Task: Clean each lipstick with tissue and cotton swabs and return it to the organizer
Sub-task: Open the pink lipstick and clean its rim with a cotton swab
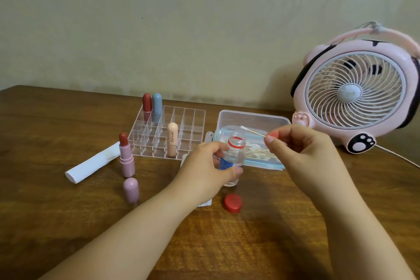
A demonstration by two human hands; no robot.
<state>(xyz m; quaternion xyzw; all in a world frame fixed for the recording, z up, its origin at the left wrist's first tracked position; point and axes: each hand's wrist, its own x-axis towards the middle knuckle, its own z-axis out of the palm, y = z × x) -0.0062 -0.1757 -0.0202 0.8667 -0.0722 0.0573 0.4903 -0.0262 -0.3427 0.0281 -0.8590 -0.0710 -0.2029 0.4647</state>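
Observation:
My left hand (pixel 208 167) grips a small clear bottle (pixel 236 151) with a red neck ring, standing open on the table. My right hand (pixel 302 150) pinches a cotton swab (pixel 252 131) whose white tip points left, just above the bottle's mouth. The bottle's red cap (pixel 232 203) lies on the table in front. An uncapped pink lipstick (pixel 126 155) with a red bullet stands left of the clear organizer (pixel 188 120); its pink cap (pixel 131 190) stands nearer me. A red lipstick (pixel 147 103), a blue lipstick (pixel 156 104) and a peach lipstick (pixel 172 140) stand in the organizer.
A folded white tissue (pixel 93 162) lies at the left. A clear box of cotton swabs (pixel 254 120) sits behind the bottle. A pink desk fan (pixel 356 93) stands at the right, its cord (pixel 400 157) trailing to the table edge. A wall rises behind.

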